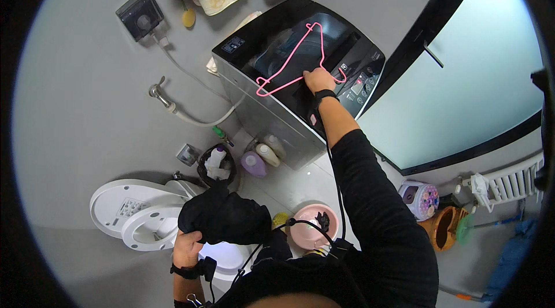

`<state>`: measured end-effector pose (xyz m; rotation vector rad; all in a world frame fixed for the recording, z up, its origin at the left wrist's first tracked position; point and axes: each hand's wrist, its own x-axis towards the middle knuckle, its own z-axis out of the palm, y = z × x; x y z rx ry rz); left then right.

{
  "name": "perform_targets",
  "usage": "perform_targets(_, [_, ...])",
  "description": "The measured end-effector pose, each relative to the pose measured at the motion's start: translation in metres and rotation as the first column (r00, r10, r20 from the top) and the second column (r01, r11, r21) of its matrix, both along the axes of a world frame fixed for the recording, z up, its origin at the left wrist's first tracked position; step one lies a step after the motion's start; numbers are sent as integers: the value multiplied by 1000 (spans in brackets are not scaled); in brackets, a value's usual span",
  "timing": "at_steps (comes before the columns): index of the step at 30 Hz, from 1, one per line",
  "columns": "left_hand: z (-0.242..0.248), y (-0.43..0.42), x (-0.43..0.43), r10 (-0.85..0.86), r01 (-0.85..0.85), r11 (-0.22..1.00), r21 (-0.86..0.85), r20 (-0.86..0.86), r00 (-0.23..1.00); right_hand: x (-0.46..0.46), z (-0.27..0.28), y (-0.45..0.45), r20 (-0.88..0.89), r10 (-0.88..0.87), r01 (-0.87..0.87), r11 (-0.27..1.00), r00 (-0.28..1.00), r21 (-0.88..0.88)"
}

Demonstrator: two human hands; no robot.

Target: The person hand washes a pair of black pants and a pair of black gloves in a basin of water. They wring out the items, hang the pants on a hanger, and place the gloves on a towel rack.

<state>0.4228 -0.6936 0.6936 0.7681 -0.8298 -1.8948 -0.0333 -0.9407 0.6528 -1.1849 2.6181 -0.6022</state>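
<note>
A pink clothes hanger lies over the black lid of a top-loading washing machine. My right hand grips the hanger near its hook, above the lid beside the control panel. Bunched black cloth, probably a garment, hangs from my left hand, which pinches its lower left edge. That hand is in front of a white toilet with its lid raised. The fingers of my right hand are partly hidden behind its back.
Detergent bottles and a black-lined bin stand beside the machine. A pink basin sits on the floor near my feet. A hand shower hangs on the wall at left. A frosted glass door is at right, above a small stool.
</note>
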Motion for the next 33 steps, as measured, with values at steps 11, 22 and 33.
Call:
perform_targets(11, [-21,-29,5,-3,-2,999,43,106,994,-13,-6,40,841,244,395,796,484,-458])
perform_targets(22, [-31,-62,-70,-289,287,940,186,-17,957,-2,83,307,625,372,264,673,687,-691])
perform_targets(33, [27,-48,-177,-733,722,681,124,117,670,-23,91,498,568,-253,614,455,783,-645])
